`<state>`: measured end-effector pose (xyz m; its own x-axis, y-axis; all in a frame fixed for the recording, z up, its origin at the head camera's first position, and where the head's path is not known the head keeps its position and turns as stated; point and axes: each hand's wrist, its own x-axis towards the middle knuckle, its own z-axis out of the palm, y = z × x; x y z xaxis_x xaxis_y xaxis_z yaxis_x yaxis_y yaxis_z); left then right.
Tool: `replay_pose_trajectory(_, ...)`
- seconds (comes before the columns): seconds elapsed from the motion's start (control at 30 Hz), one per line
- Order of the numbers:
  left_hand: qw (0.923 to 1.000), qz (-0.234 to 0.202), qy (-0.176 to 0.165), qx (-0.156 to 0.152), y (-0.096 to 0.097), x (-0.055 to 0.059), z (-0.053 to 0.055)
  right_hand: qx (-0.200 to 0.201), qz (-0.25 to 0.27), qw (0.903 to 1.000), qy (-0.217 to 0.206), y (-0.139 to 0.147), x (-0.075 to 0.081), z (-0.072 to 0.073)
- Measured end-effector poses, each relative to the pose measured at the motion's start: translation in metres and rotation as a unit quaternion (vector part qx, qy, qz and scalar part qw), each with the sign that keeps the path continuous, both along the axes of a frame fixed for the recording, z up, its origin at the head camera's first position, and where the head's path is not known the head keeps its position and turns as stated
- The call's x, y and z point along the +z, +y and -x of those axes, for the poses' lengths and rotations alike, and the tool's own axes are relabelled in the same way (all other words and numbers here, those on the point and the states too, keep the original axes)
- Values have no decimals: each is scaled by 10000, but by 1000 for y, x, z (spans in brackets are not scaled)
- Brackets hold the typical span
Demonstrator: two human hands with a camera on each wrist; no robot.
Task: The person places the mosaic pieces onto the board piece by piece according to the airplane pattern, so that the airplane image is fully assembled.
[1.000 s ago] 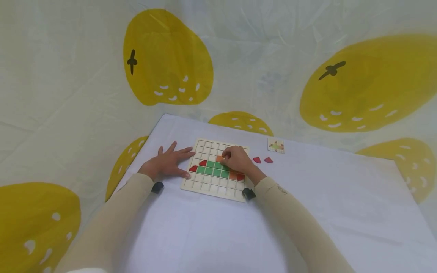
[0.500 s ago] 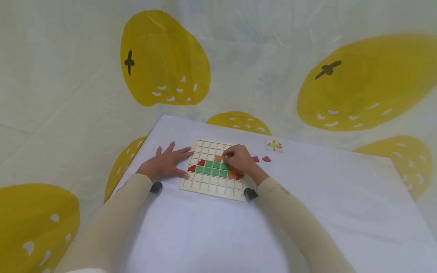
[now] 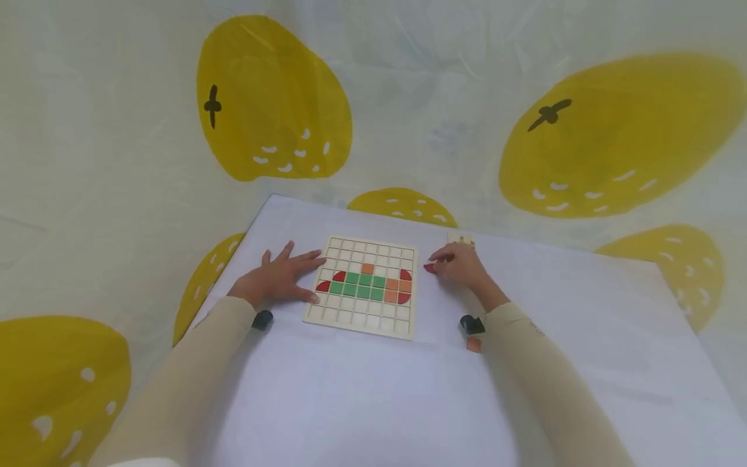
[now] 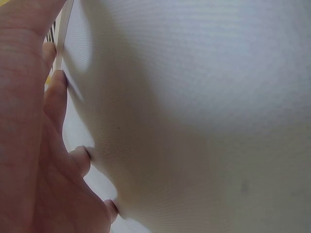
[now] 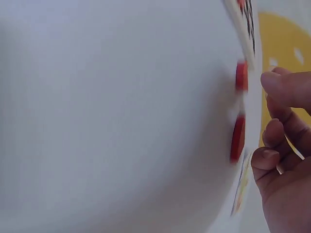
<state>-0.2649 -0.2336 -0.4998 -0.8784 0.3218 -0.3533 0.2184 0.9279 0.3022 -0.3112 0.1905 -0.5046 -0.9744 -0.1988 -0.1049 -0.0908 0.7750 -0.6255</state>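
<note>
A pale wooden grid board (image 3: 356,323) lies on the white table. On it stand several green squares (image 3: 364,279), several orange squares (image 3: 367,268) and several red quarter-round pieces (image 3: 405,275). My left hand (image 3: 280,277) is spread flat, its thumb and fingertips at the board's left edge; the left wrist view shows these fingertips (image 4: 58,80) on the tabletop. My right hand (image 3: 463,264) hovers over two loose red quarter-round pieces right of the board. In the right wrist view both red pieces (image 5: 237,139) lie on the table, apart from the loosely bent fingers.
Behind my right hand is a small pattern card (image 3: 461,239), partly covered. A loose orange square (image 3: 474,344) lies on the table (image 3: 350,395) near my right wrist. A cloth backdrop with yellow fruit prints (image 3: 274,97) hangs behind the table.
My right hand has left the board and moved right to the loose red pieces. A red piece at the board's right side and the loose orange square now show. The left hand stays put.
</note>
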Motion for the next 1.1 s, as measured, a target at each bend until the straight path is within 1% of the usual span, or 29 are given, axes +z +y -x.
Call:
replay_pose_trajectory(0.07,10000,40,13,-9,-1,1,0,-160,-60,9999,-17,16,-3,2)
replay_pose_trajectory(0.13,10000,81,20,-16,-1,0,1,-192,-88,9998,24,28,-6,4)
replay_pose_trajectory(0.27,10000,51,-2,30,-2,0,0,-240,-30,9996,-145,41,-9,4)
replay_pose_trajectory(0.43,10000,-1,-41,30,-2,1,-1,-309,43,9980,-559,42,-7,3)
replay_pose_trajectory(0.6,10000,-6,-67,26,-1,-1,0,-331,-26,9965,-771,44,-6,3)
replay_pose_trajectory(0.67,10000,-4,-74,38,-1,-2,1,-360,-38,9962,-787,45,-6,3)
replay_pose_trajectory(0.9,10000,11,-56,5,-1,-4,3,-518,-42,9966,-642,44,-10,1)
replay_pose_trajectory(1.03,10000,12,-66,-7,-1,-4,4,-510,-164,9959,-731,43,-9,-1)
replay_pose_trajectory(1.1,10000,24,-70,-8,0,-4,4,-441,-205,9961,-730,43,-8,-3)
